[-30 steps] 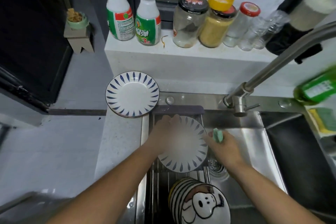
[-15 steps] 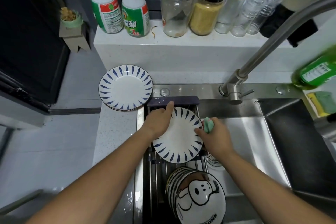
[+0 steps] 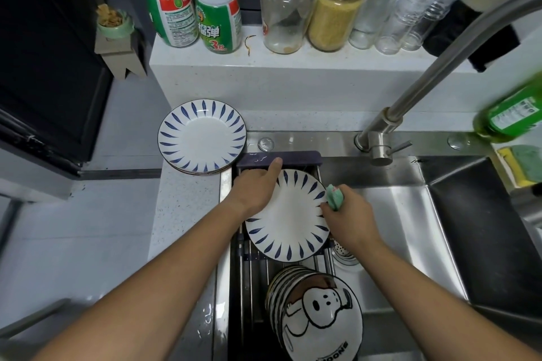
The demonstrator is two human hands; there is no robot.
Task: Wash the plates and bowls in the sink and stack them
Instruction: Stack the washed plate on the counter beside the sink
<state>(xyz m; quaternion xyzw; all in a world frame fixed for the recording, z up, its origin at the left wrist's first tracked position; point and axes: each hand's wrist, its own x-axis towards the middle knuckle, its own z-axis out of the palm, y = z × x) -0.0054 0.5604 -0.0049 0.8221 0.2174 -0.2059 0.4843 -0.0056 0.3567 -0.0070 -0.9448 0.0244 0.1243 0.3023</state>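
Head view, looking down over both forearms. My left hand point(image 3: 255, 189) holds the blue-leaf plate point(image 3: 289, 223) at its upper-left rim. One digit lies straight along the rim toward the purple end bar of the drying rack point(image 3: 278, 159). The other fingers are out of sight under the plate, so their grip cannot be told. My right hand point(image 3: 350, 221) is curled round a green sponge point(image 3: 335, 198), whose top sticks out above the knuckles. It meets the plate's right rim, but the fingers hide the contact point. The plate is face up over the rack, which spans the left part of the sink point(image 3: 396, 214). Whether its lower edge rests on the rack bars I cannot tell. A stack of matching plates point(image 3: 202, 138) lies on the surface point(image 3: 181, 214) just left of the rack, their number unreadable. Nearer me, nested striped bowls point(image 3: 319, 319) bearing a cartoon dog lean on their side in the rack, with the lowest part cut off by the frame. The strainer point(image 3: 347, 253) is partly hidden behind my right wrist. At the right edge, a green bottle point(image 3: 510, 117) is blurred and cut off.
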